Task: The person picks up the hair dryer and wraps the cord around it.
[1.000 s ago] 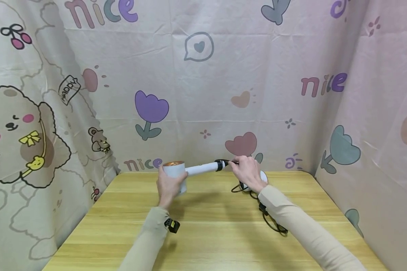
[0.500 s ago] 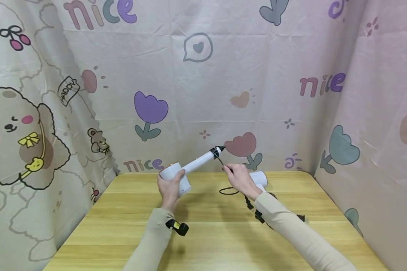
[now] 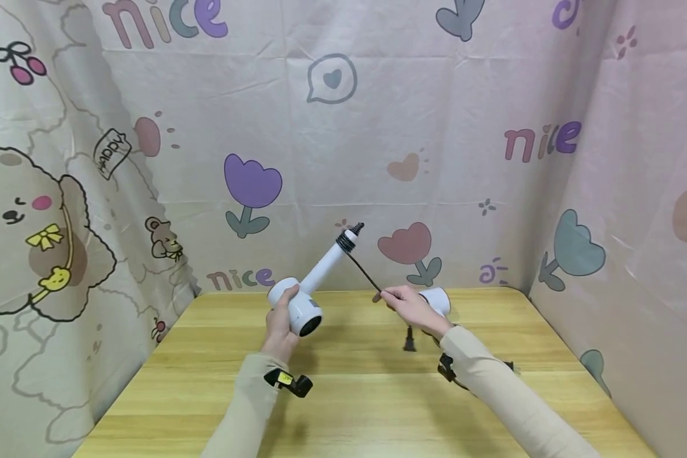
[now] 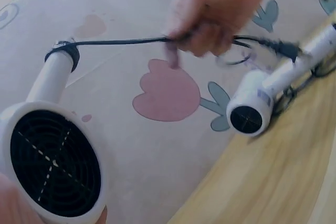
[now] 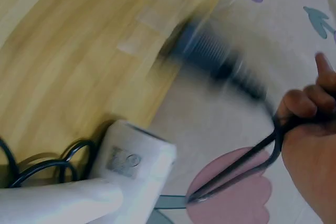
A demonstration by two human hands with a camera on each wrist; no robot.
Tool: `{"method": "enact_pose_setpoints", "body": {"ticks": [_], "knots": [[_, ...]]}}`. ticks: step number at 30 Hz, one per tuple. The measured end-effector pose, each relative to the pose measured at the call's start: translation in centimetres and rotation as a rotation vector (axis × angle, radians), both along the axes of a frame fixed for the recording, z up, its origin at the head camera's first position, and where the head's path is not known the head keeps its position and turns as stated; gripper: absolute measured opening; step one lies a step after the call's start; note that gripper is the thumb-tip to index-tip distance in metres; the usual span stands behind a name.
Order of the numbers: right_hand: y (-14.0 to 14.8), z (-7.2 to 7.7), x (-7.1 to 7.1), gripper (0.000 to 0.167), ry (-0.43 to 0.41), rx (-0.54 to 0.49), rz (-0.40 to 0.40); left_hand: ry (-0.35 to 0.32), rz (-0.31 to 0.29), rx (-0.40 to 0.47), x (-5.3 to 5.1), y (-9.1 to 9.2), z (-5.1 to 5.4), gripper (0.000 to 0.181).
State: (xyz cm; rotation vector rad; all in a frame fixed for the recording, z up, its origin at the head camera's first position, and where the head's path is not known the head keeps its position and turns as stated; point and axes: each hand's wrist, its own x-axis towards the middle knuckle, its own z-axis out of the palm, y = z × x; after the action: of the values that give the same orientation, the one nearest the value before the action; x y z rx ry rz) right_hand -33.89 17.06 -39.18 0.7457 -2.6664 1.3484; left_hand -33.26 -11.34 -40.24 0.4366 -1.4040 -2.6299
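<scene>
A white hair dryer [image 3: 306, 310] is held up off the table by my left hand [image 3: 278, 331], which grips its barrel. Its handle points up and to the right, with black cord wound near the end. My right hand [image 3: 409, 308] pinches the cord [image 3: 365, 272], which runs taut down from the handle. Below that hand dangles the plug [image 3: 409, 342], blurred in the right wrist view. The left wrist view shows the round black grille [image 4: 55, 163] of the held dryer. Behind my right hand lies a second white hair dryer [image 4: 249, 100] on the table.
The second dryer's black cord and plug [image 3: 448, 367] lie partly hidden under my right forearm. The wooden table [image 3: 355, 407] ends at a printed curtain [image 3: 343, 146] behind, with more curtain at both sides. A black device [image 3: 289, 381] is strapped to my left wrist.
My left hand has turned the dryer so its handle rises more steeply and its grille shows. The right hand has drawn a length of cord away from the handle; the plug now hangs free.
</scene>
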Motion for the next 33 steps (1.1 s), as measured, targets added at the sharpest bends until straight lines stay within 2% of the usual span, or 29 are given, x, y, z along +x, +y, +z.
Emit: {"method": "enact_pose_setpoints", "body": {"ticks": [5,7,12,16,19,22,24,27,30,33], "knots": [[1.4,-0.6,-0.6,0.034,-0.057,0.022,0.019,0.023,-0.117,0.073,0.1,-0.6,0.1,0.044],[2.0,-0.6,-0.9,0.034,-0.051,0.053,-0.019,0.027,-0.172,0.086,0.1,-0.8,0.2,0.042],[3.5,-0.2,-1.4,0.039,-0.092,0.113,-0.186,0.019,-0.289,0.076,0.0,-1.3,0.0,0.042],[4.1,0.4,-2.0,0.044,-0.152,0.082,-0.29,-0.003,-0.351,0.048,0.1,-1.4,-0.4,0.045],[4.0,1.1,-2.3,0.045,-0.167,0.089,-0.342,0.001,-0.405,-0.005,0.2,-1.4,-0.7,0.048],[3.6,1.9,-2.3,0.043,-0.149,0.148,-0.375,0.012,-0.475,-0.063,0.3,-1.4,-1.0,0.049],[3.5,2.5,-2.3,0.042,-0.119,0.186,-0.404,0.02,-0.522,-0.104,0.2,-1.5,-1.2,0.049],[3.4,3.3,-2.4,0.037,-0.007,0.24,-0.457,0.018,-0.57,-0.181,0.1,-1.7,-1.5,0.051],[3.4,4.0,-2.5,0.035,0.13,0.281,-0.508,0.01,-0.578,-0.277,0.0,-2.0,-1.7,0.053],[3.2,4.4,-2.6,0.036,0.247,0.298,-0.513,0.038,-0.554,-0.374,-0.1,-2.2,-1.7,0.055]]}}
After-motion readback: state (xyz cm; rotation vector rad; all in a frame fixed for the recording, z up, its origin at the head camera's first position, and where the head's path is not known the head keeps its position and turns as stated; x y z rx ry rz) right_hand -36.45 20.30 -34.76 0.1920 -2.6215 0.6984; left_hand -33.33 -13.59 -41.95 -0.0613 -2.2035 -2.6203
